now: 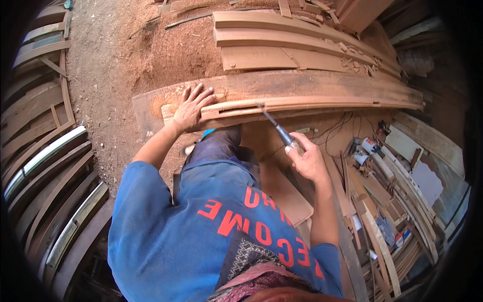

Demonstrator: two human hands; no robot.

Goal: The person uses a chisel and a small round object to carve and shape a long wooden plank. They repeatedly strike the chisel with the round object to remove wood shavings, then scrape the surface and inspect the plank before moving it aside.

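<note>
A long reddish wooden rail (322,103) with a dark narrow slot near its left end lies along the front of a thick worn plank (327,83). My left hand (190,108) rests on the wood at the rail's left end, with its fingers spread. In my right hand (308,158) is a chisel (283,134), gripped by its dark handle. The blade slants up and to the left, and its tip meets the rail by the slot's right end. Whether it presses into the wood I cannot tell.
Beyond the plank lie several cut boards (282,38) with loose offcuts. Sawdust (176,55) covers the ground there. Timber (35,105) is stacked along the left. Scrap wood (382,251), a white cup (370,146) and thin cables (339,126) clutter the right side.
</note>
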